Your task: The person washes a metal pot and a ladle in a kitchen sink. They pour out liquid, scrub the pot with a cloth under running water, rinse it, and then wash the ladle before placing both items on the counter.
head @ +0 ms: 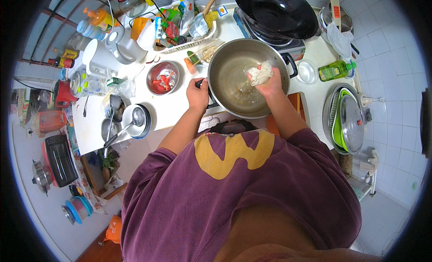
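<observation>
A large metal pot [229,59] with black side handles stands before me, with some liquid in the bottom. My left hand [198,93] grips its left handle. Over the right part of the pot, my right hand [270,81] holds a crumpled whitish cloth [260,73], inside the rim. To the left of the pot sits a steel bowl [163,78] with red pieces in it. Behind my left hand lie an orange piece and a green piece of vegetable [193,57], near a small container of pale bits [209,53].
A black wok [276,12] rests on a stove behind the pot. At right are a clear bowl [307,71], a green detergent bottle [334,71] and a stacked basin with a lid [351,123]. Bowls and a ladle [137,116] stand at the left front edge.
</observation>
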{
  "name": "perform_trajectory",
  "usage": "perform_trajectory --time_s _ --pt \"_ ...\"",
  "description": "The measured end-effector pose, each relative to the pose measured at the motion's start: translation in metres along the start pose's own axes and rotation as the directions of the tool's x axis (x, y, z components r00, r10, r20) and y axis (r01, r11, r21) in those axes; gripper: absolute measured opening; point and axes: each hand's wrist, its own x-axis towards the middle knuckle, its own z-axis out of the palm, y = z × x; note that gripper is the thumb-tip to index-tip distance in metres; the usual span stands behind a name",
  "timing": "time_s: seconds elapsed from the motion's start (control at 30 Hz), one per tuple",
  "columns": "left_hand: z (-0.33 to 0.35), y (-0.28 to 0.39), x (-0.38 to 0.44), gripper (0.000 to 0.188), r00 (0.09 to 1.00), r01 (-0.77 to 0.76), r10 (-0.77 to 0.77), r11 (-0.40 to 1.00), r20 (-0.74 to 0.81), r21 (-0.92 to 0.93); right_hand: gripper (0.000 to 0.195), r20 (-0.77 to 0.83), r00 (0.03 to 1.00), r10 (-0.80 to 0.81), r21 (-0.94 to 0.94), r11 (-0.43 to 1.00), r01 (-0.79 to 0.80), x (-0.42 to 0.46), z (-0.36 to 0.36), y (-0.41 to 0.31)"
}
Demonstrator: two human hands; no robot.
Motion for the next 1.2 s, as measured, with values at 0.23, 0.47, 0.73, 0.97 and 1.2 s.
perform_trajectory --time_s 0.23,0.47,0.73,0.97,1.2 --pt "0.001 -0.003 0.001 0.017 1.0 0.001 -0.001 1.0 -0.006 -0.028 0.046 0.034 0.999 -0.009 0.163 0.987 0.004 -0.016 0.01 0.001" --pt "0.001 -0.002 0.001 0.016 1.0 0.007 -0.007 0.999 0.007 -0.038 0.038 0.167 0.967 0.194 0.123 0.969 -0.216 -0.029 0.006 0.013" --pt "0.001 -0.002 0.002 0.018 1.0 -0.027 0.027 1.0 -0.008 0.006 0.013 0.139 0.975 0.172 -0.004 0.985 -0.173 -0.013 0.0 0.011" --pt "0.001 0.003 -0.002 0.018 0.999 -0.025 0.025 0.999 -0.022 -0.02 0.026 -0.145 0.989 0.004 -0.312 0.949 -0.05 -0.005 0.002 0.013" --pt "0.002 -0.007 0.003 0.02 0.999 -0.041 0.04 0.999 -0.031 -0.036 0.036 -0.242 0.97 -0.033 -0.426 0.901 -0.076 -0.017 0.02 0.017"
